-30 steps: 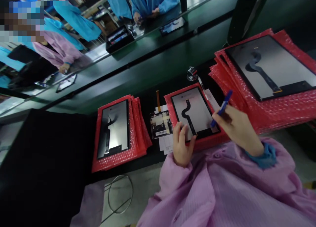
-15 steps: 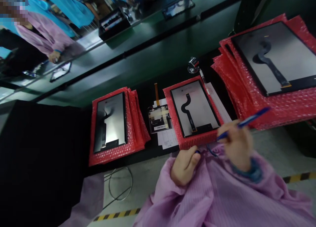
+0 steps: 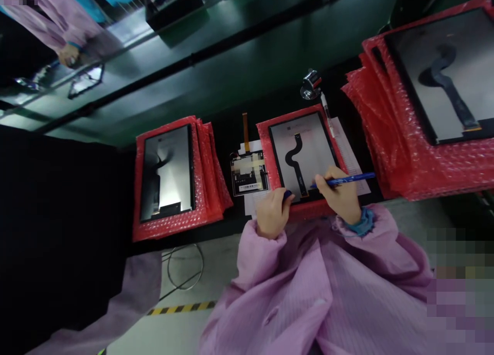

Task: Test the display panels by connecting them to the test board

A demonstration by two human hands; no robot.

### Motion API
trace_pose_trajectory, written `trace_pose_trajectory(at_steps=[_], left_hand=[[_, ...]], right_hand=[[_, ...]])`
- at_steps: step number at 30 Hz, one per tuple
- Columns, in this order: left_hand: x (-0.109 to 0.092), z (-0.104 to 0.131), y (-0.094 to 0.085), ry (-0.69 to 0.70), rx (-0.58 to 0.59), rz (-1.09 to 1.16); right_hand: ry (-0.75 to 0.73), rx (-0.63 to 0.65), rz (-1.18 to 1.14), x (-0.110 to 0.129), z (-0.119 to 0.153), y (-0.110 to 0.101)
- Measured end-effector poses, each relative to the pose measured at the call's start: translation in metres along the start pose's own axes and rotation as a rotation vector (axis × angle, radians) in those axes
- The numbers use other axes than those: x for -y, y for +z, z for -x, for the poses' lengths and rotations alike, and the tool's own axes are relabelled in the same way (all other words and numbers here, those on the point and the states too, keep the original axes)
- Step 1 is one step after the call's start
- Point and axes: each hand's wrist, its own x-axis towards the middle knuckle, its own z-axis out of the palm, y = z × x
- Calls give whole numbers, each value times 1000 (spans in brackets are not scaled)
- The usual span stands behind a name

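My right hand (image 3: 342,196) grips a blue pen (image 3: 355,178), its tip low over the lower part of a display panel (image 3: 314,157) with a black, curved flex cable (image 3: 296,162). The panel lies on red bubble wrap (image 3: 266,149). My left hand (image 3: 272,213) is closed at the panel's lower left corner, around a small blue pen cap (image 3: 286,194) that shows between thumb and finger. Beside the panel on the left is a small black-framed circuit part (image 3: 249,175) with tan tape and an orange ribbon (image 3: 245,131).
Stacks of red bubble wrap bearing display panels stand at the left (image 3: 168,175) and right (image 3: 447,87). A shiny metal object (image 3: 311,84) and a white pen (image 3: 325,107) lie behind the middle panel. Across the bench, a co-worker's hand (image 3: 69,54) rests near a frame (image 3: 87,81).
My right hand has brought the pen down and left onto the panel's lower part. My left hand has moved up to the panel's lower left corner. The view has shifted slightly.
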Motion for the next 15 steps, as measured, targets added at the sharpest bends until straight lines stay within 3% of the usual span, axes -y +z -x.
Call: trace_pose_trajectory(at_steps=[9, 15], left_hand=[[-1, 0, -2, -43, 22, -9], [-3, -1, -4, -33, -3, -3]], right_hand=[[-4, 128, 69, 7, -1, -1], [-22, 66, 16, 3, 1, 0]])
